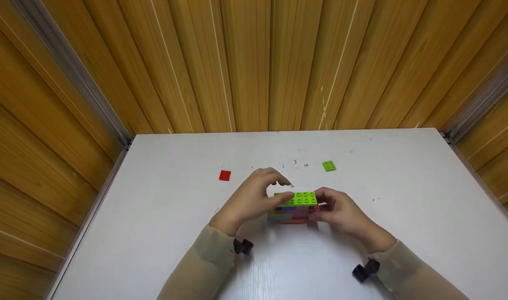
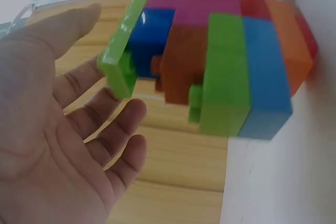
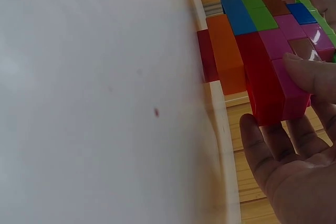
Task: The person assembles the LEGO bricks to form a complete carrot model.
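Observation:
A stack of coloured toy bricks [image 1: 293, 216] stands upright at the middle of the white table, with lime-green studded bricks [image 1: 306, 198] along its top. Below these, the left wrist view shows blue [image 2: 151, 29], brown [image 2: 184, 64], pink, green and light-blue bricks, over an orange brick [image 2: 287, 40] and a red one at the bottom. My right hand [image 1: 341, 211] grips the right end, its thumb on a pink brick [image 3: 286, 98] and its fingers round the far side. My left hand [image 1: 256, 198] is at the left end, thumb over the lime-green top, fingers loosely spread behind.
A small red piece [image 1: 225, 175] lies on the table [image 1: 166, 233] left of my hands. Farther back on the right is a lime-green four-stud brick [image 1: 329, 166]. Dark specks mark the tabletop, and wood-look panels [image 1: 250, 66] enclose the back and sides.

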`<state>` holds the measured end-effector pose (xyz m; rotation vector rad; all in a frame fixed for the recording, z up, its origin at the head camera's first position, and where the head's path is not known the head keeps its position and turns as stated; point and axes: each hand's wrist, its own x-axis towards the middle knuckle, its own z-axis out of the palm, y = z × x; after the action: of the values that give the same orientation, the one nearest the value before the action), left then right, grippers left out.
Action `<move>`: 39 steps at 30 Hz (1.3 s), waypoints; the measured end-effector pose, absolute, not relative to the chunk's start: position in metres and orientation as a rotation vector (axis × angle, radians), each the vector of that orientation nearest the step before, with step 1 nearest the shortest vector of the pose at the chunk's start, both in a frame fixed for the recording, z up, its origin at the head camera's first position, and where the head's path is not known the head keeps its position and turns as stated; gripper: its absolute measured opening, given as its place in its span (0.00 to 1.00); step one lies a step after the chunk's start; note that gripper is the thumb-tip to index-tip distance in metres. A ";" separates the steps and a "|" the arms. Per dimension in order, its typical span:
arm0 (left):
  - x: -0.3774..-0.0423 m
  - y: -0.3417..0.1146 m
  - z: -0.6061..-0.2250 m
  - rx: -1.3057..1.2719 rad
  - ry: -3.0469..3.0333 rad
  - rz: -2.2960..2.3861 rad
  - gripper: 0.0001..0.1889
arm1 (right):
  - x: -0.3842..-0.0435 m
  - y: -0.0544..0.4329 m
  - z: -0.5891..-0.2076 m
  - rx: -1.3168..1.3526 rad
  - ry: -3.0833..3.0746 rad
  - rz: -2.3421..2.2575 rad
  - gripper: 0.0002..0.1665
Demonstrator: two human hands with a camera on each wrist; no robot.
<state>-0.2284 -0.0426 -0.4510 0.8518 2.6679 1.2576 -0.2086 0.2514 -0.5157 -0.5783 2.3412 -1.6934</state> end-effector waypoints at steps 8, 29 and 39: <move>-0.248 -0.072 -0.451 0.642 2.721 1.426 0.15 | -0.208 0.251 -0.515 -0.528 2.344 -1.684 0.25; -0.286 -0.141 -0.494 -0.023 2.637 1.546 0.26 | -0.207 0.252 -0.515 -0.510 2.335 -1.679 0.26; -0.290 -0.147 -0.509 -0.027 2.714 1.285 0.29 | -0.208 0.251 -0.514 -0.525 2.326 -1.686 0.26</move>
<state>-0.2905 -0.1465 -0.5090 -0.0267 2.7136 1.2846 -0.2077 0.2512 -0.5141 -0.5252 2.3256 -1.6863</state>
